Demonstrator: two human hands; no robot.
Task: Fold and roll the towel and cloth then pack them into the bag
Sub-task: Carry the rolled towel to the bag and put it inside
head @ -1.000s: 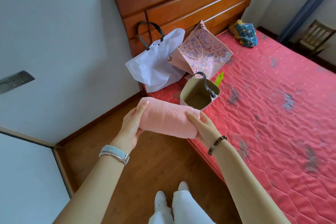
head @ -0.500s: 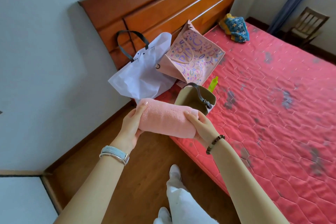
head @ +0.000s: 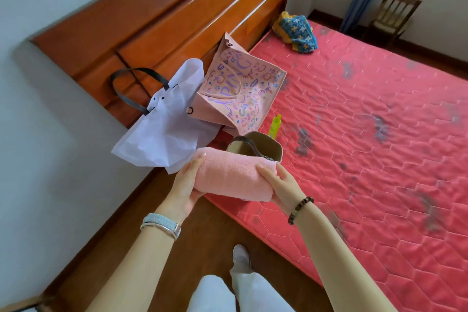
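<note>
A rolled pink towel (head: pixel 231 176) lies level between both hands, just above the near edge of the bed. My left hand (head: pixel 186 186) grips its left end and my right hand (head: pixel 278 185) grips its right end. Right behind the roll stands an open tan bucket bag (head: pixel 273 144) with a dark strap, its mouth partly hidden by the towel. A blue and yellow patterned cloth (head: pixel 297 31) lies bunched at the far corner of the bed by the headboard.
A white bag (head: pixel 164 126) with black handles and a pink printed tote (head: pixel 240 91) lean on the wooden headboard (head: pixel 177 20). A yellow-green bottle (head: pixel 274 124) lies by the tan bag. The red quilted mattress (head: pixel 367 134) spreads right; a chair (head: pixel 393 16) stands in the far corner.
The view has swung and drawn closer to the bed; the rolled towel, still held in both hands, now sits right in front of the tan bag's mouth.
</note>
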